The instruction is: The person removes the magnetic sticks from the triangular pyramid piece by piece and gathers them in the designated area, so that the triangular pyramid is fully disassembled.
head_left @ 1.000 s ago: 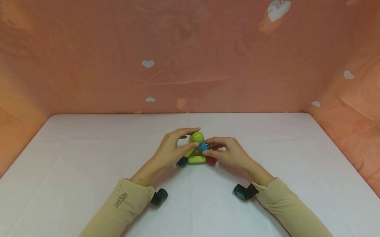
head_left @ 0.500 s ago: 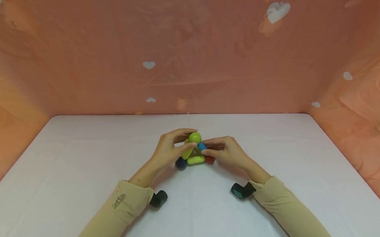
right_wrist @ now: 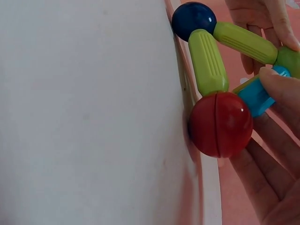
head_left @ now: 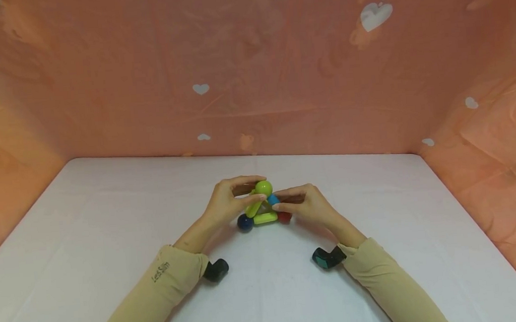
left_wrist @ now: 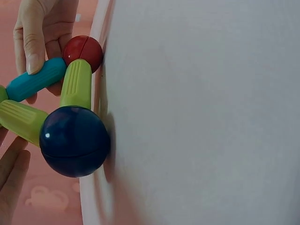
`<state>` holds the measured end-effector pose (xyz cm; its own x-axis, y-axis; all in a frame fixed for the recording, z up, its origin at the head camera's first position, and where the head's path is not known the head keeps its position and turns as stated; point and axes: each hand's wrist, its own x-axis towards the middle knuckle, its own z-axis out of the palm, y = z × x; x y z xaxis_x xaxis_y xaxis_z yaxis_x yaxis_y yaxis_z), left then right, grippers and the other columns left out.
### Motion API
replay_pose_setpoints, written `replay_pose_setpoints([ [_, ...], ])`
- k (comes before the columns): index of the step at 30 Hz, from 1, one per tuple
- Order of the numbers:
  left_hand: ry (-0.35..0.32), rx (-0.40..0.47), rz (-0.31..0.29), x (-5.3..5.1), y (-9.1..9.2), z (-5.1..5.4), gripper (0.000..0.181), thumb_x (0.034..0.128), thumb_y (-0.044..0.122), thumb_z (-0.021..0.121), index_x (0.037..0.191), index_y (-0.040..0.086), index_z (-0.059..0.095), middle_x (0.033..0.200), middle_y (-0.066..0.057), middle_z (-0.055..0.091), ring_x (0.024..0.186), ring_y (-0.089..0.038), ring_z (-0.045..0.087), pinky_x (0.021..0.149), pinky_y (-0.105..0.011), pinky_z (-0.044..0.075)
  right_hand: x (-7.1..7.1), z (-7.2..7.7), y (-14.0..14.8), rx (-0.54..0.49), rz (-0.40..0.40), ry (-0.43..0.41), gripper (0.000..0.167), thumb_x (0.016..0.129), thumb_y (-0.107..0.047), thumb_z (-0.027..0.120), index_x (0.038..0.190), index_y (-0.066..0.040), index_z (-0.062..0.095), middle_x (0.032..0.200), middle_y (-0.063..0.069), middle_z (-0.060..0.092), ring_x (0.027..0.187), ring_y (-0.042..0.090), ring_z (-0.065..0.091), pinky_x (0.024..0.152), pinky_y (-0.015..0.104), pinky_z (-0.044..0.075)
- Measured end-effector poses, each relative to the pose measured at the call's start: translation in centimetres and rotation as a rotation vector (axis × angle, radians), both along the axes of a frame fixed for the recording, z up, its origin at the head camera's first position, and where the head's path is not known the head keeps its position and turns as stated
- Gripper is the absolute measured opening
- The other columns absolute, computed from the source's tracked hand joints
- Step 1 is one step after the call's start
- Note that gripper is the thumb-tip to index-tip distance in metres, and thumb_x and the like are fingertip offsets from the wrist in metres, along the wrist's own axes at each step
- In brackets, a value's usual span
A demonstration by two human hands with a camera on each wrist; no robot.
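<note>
A frame of magnetic rods and balls stands on the table. My left hand pinches the lime green ball at its top between thumb and fingers. On the other side, my right hand pinches the turquoise rod, which joins the green ball to a red ball. A lime rod lies low between the red ball and a dark blue ball. Another lime rod slants from the dark blue ball to the green one. Part of a further lime rod shows behind the turquoise rod.
A white cloth covers the table. An orange curtain with pale hearts hangs behind and at both sides. Black wrist devices stick out from under the beige sleeves.
Both hands and the frame have shifted slightly left in the head view. The dark blue ball shows more fully beside the left hand. Both grips stay the same.
</note>
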<state>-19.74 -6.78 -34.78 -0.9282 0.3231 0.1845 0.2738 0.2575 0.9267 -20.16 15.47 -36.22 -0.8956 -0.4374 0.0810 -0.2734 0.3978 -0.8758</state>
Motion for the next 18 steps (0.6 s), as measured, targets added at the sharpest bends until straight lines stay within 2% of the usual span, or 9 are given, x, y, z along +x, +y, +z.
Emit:
replay_pose_setpoints([
  [8, -0.019, 0.013, -0.004, 0.0, -0.2, 0.0, 0.037, 0.0861, 0.012, 0.071, 0.122, 0.009, 0.065, 0.124, -0.011, 0.065, 0.114, -0.029, 0.062, 0.093, -0.035, 0.051, 0.1, 0.0, 0.0, 0.0, -0.009, -0.009, 0.033, 0.085, -0.015, 0.073, 0.115, -0.003, 0.069, 0.11, 0.014, 0.071, 0.101, 0.022, 0.068, 0.084, 0.03, 0.055],
  [14, -0.116, 0.111, 0.029, 0.0, -1.0, 0.1, 0.04, 0.0867, 0.012, 0.071, 0.126, 0.008, 0.063, 0.125, -0.011, 0.064, 0.114, -0.027, 0.062, 0.092, -0.034, 0.052, 0.2, 0.0, 0.5, -0.017, -0.049, -0.043, 0.036, 0.085, -0.018, 0.074, 0.117, -0.005, 0.069, 0.114, 0.01, 0.07, 0.104, 0.019, 0.067, 0.088, 0.03, 0.053],
  [18, -0.107, 0.129, 0.035, -0.1, -1.3, 0.2, 0.039, 0.0866, 0.011, 0.071, 0.125, 0.007, 0.063, 0.125, -0.012, 0.063, 0.114, -0.027, 0.062, 0.092, -0.033, 0.052, 0.0, 0.0, 0.6, -0.001, -0.06, -0.032, 0.036, 0.085, -0.019, 0.073, 0.119, -0.006, 0.068, 0.115, 0.009, 0.069, 0.106, 0.019, 0.066, 0.09, 0.032, 0.052],
])
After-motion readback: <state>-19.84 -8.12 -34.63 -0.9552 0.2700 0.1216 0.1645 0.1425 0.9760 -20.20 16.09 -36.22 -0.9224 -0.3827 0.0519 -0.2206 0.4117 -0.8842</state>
